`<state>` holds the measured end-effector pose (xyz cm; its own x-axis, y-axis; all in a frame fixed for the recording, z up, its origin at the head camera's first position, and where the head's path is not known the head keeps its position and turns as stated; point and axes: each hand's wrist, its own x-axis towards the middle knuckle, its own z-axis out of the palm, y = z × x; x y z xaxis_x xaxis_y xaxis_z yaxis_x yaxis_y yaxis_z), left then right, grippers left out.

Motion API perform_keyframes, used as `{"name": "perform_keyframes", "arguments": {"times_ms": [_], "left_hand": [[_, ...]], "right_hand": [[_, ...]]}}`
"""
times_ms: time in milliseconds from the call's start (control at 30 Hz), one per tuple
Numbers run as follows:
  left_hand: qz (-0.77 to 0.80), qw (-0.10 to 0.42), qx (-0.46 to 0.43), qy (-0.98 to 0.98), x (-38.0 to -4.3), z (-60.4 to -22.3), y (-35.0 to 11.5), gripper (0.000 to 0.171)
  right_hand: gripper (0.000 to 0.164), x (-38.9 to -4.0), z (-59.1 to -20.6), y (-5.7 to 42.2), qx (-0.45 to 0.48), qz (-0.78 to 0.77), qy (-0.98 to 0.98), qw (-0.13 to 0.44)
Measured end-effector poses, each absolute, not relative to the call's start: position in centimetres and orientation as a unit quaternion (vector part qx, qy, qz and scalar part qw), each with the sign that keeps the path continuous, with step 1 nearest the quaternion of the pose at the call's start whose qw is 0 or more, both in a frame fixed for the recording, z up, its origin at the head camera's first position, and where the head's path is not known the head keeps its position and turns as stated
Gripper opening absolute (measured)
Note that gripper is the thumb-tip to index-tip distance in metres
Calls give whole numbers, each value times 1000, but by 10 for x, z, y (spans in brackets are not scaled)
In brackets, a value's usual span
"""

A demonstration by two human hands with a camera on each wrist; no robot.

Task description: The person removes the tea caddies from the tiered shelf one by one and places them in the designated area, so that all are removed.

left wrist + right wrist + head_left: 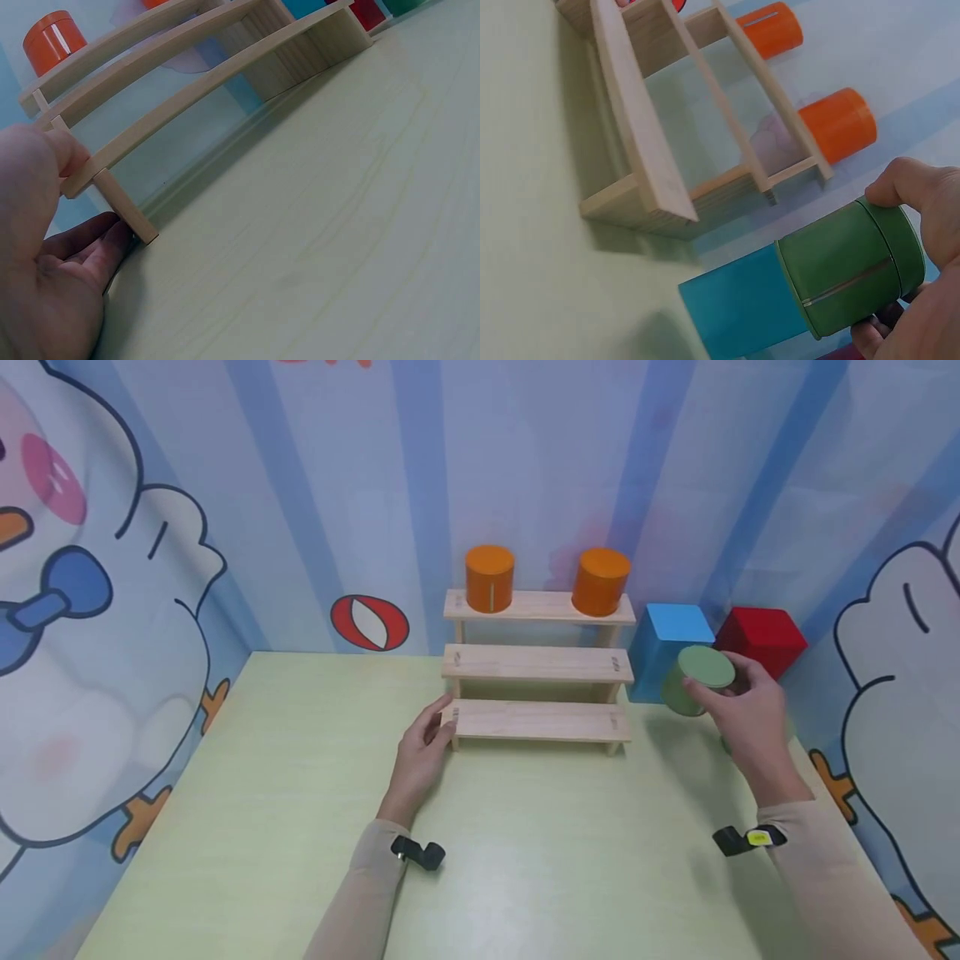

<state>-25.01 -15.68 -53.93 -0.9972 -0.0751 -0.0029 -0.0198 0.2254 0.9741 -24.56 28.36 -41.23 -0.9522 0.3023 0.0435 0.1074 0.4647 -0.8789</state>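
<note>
My right hand (pixel 752 720) grips a green cylindrical tin (pixel 697 681) with a round lid, raised above the table and overlapping the blue box in the head view. In the right wrist view, thumb and fingers clasp the lid end of the tin (pixel 840 274), and a thin slot runs along its side. My left hand (pixel 418 762) holds the left end of a three-step wooden shelf (pixel 536 720). Up close in the left wrist view, the thumb lies at the lowest board's end and the fingers are by the leg (pixel 124 206). Two orange tins (pixel 490 581) stand on the top step.
Right of the shelf stand a blue box (pixel 667 652) and a red box (pixel 762 639). A bit of another green thing (pixel 791 727) shows from behind my right wrist. The pale table (pixel 315 827) meets a printed cartoon backdrop (pixel 337 468) at back and sides.
</note>
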Motion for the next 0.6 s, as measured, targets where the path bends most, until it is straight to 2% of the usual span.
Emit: {"name": "perform_keyframes", "arguments": {"times_ms": [200,600], "left_hand": [[-626,28,27,-779,-251,-541,-157,46],[-622,30,29,-782,-252,-542,-158,45]], "right_hand": [[93,-244,-432,285,-125,494,-858,69],[94,-245,-462,282,-128,486,-863,55]]}}
